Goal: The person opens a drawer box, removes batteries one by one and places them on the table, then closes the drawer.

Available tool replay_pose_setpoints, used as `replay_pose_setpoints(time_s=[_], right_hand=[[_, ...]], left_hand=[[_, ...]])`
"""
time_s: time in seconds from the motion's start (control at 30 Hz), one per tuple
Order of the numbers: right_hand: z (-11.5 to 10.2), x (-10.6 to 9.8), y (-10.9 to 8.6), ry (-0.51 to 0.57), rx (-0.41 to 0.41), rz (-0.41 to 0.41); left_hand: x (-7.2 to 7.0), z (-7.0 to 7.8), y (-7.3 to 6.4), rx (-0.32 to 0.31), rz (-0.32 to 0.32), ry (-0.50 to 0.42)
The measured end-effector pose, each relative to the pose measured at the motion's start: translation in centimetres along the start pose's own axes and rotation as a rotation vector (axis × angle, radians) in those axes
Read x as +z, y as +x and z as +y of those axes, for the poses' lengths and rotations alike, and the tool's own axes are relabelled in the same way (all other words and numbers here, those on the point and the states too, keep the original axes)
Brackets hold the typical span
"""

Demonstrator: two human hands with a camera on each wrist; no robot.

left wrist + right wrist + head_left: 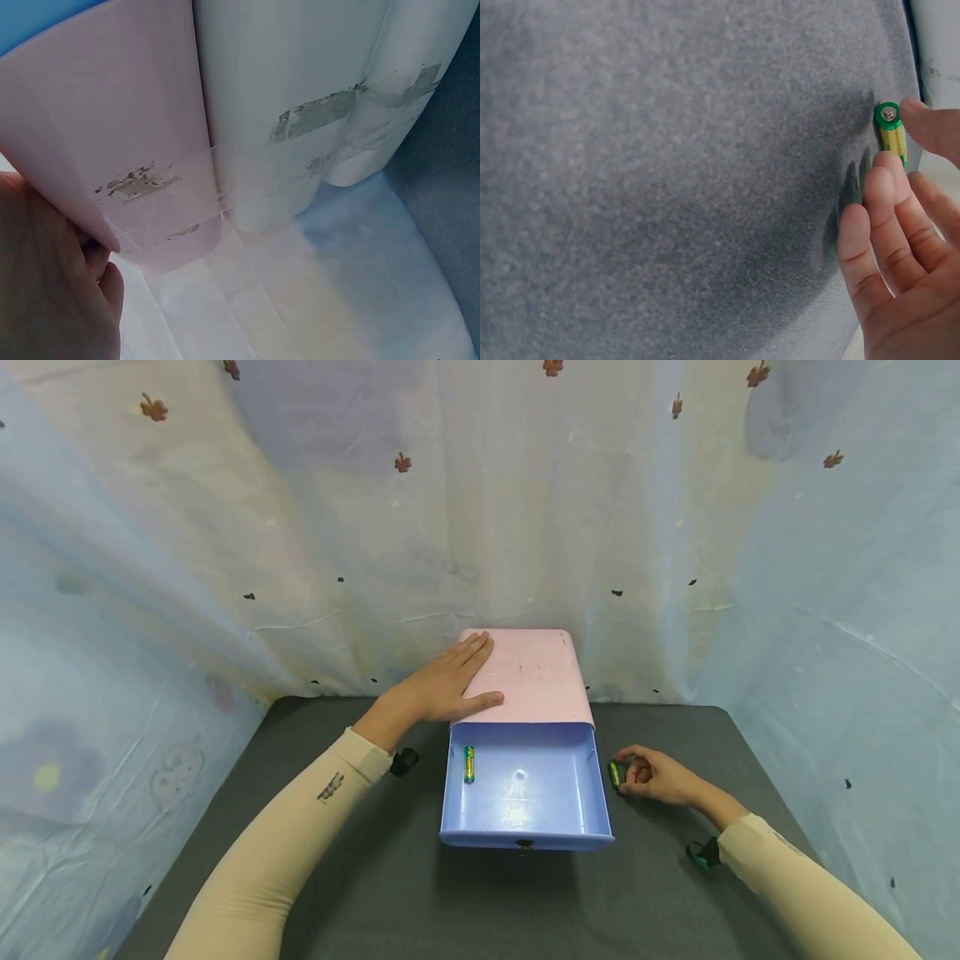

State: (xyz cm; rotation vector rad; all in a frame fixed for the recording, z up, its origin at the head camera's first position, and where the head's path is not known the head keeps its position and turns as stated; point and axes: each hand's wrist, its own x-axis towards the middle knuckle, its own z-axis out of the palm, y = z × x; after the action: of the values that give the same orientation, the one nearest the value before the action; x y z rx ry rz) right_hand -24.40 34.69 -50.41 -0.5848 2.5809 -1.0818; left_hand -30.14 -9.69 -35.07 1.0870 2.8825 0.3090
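Observation:
My left hand (pixel 442 689) rests on the left side of a pink-topped drawer box (pixel 531 672), fingers stretched over its top. In the left wrist view, that hand lies against the pink casing (pixel 142 135). From the box's front juts a blue drawer (pixel 540 806), pulled out, with a green and yellow battery (pixel 469 765) lying in its left part. To the right of the drawer, my right hand (pixel 654 777) pinches another green battery (pixel 615 774) between thumb and fingertips. The right wrist view shows that battery (pixel 892 133) close over the dark cloth, its metal tip showing.
Dark grey cloth covers the table (pixel 360 885). A pale patterned curtain (pixel 480 527) hangs behind and on both sides. White lower tiers (pixel 292 112) of the box, with torn tape marks, show in the left wrist view. A small keyhole piece (pixel 524 844) sits on the drawer front.

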Motion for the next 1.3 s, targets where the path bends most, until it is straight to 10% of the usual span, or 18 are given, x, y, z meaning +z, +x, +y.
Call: replay_pose_setpoints(time_s=[1.3], right_hand=[[-8.5,-3.0,-3.6,-0.079,-0.258,0.260]], left_hand=[[0.1,-0.1,-0.1,0.004,-0.001,-0.007]])
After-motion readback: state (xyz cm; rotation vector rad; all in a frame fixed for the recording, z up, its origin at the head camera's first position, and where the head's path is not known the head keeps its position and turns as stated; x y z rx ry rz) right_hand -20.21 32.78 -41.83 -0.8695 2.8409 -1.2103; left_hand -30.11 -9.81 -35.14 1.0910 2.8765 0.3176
